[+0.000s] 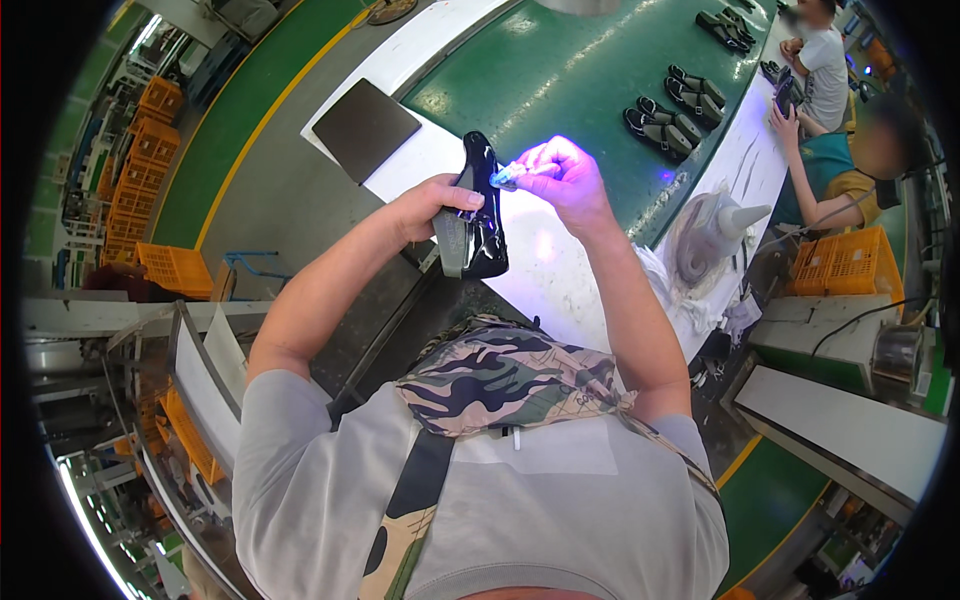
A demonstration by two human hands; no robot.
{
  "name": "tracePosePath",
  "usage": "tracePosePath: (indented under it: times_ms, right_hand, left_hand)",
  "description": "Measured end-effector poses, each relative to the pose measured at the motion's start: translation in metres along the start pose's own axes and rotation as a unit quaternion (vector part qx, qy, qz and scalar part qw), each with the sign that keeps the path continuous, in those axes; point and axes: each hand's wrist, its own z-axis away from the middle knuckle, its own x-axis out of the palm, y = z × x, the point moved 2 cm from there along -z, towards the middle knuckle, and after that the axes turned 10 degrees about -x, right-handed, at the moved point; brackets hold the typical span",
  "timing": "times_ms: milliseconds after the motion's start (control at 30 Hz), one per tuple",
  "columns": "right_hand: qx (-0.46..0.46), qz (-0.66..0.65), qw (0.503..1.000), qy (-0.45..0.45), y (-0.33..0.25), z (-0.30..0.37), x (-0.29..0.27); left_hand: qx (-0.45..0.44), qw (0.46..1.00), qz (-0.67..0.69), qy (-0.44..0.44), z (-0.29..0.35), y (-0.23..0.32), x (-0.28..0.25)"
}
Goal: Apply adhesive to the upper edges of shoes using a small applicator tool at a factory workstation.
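Note:
My left hand [432, 207] grips a glossy black shoe [487, 235] above the near edge of the white table [545, 270]. The shoe stands nearly upright in the view, its grey sole turned to the left. From the right, my right hand [575, 188] pinches a small crumpled whitish cloth [512, 176] close beside the shoe's upper part. Blue-violet light falls on those fingers and the cloth. Whether the cloth touches the shoe, I cannot tell.
A dark flat pad [366, 130] lies at the table's left. Right of my arm stands a translucent squeeze bottle [705, 238] among white rags. Several black shoes [662, 128] rest on the green belt [520, 70]. Two people sit at the far right, near an orange crate [848, 265].

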Motion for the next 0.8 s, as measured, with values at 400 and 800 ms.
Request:
tracePosePath:
  times_ms: [400,800]
  right_hand:
    - [0.062,-0.022,0.995,-0.078,-0.019,0.010,0.016]
    - [0.012,0.013,0.994,-0.112,-0.017,0.018,0.034]
  left_hand:
    - [-0.015,0.976,0.218,0.013,0.003,-0.027,-0.021]
    - [0.076,0.909,0.409,-0.030,0.014,-0.078,-0.018]
